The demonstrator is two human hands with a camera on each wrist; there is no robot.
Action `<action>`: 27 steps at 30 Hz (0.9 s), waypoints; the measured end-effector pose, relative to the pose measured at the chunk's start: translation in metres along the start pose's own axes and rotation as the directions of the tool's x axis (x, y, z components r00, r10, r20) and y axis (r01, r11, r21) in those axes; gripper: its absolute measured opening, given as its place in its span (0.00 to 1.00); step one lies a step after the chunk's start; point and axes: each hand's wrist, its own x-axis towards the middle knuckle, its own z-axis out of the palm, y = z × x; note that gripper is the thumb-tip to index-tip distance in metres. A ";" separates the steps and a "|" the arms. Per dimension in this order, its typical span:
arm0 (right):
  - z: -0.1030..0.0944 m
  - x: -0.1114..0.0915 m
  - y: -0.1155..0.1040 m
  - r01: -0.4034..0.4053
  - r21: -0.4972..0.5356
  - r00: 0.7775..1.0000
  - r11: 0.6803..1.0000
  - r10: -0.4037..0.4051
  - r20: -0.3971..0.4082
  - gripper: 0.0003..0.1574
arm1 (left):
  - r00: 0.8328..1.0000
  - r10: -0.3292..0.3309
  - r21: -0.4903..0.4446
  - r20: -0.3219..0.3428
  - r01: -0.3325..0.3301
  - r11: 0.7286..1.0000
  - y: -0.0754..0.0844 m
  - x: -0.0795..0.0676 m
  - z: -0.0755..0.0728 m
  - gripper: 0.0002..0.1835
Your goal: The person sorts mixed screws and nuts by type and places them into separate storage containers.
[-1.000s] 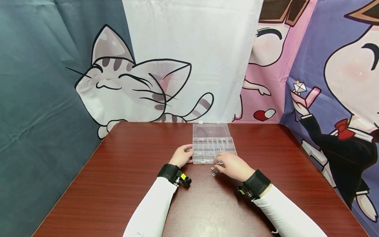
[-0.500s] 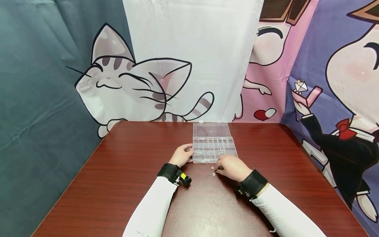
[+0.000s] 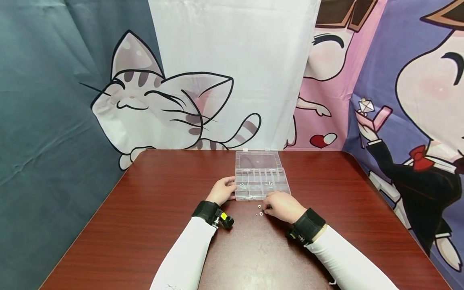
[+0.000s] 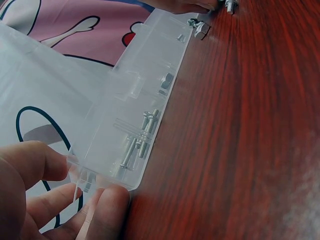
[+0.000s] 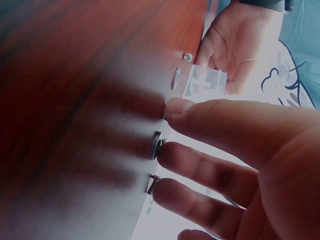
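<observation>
A clear plastic compartment box point(image 3: 261, 176) lies on the table with its lid laid back. My left hand point(image 3: 222, 191) grips its left end; the left wrist view has thumb and fingers about the corner. Screws point(image 4: 151, 125) and a nut point(image 4: 166, 81) show through the wall. My right hand point(image 3: 284, 206) is low at the box's front edge. In the right wrist view its thumb and fingertips are apart, beside a dark ring-shaped piece point(image 5: 156, 146) and a small screw point(image 5: 150, 185). Whether they touch these is unclear. Past the thumb are a washer point(image 5: 176, 78) and a screw head point(image 5: 187, 57).
The reddish-brown wooden table point(image 3: 174, 209) extends to both sides of the box. Behind its far edge hangs a printed cartoon curtain point(image 3: 232, 48). Each wrist wears a black strap point(image 3: 308, 224) with a small camera.
My right hand has drawn down from over the box's front compartments to the tabletop at its front edge, fingers more tucked under. My left hand keeps its grip on the box.
</observation>
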 end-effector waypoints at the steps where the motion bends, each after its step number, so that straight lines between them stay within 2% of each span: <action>1: 0.000 0.000 0.000 0.000 0.002 1.000 1.000 0.000 0.002 0.06 | 1.000 0.000 0.000 0.000 0.000 1.000 0.000 0.000 0.000 0.26; 11: 0.002 0.002 -0.001 0.016 -0.010 1.000 1.000 -0.016 0.000 0.08 | 1.000 0.003 -0.001 0.001 -0.003 1.000 -0.002 0.001 -0.002 0.25; 17: 0.001 0.005 0.004 0.006 0.097 1.000 0.995 -0.003 -0.023 0.12 | 1.000 0.002 -0.005 0.004 -0.002 1.000 -0.003 0.001 -0.001 0.25; 22: -0.008 0.011 0.009 -0.034 0.159 0.990 0.987 0.055 -0.129 0.14 | 1.000 0.004 -0.004 0.001 -0.004 1.000 -0.002 0.001 0.000 0.25; 27: -0.021 0.017 0.018 -0.092 0.206 0.957 0.974 0.144 -0.252 0.15 | 1.000 0.010 -0.004 0.003 -0.010 1.000 -0.002 0.002 0.000 0.26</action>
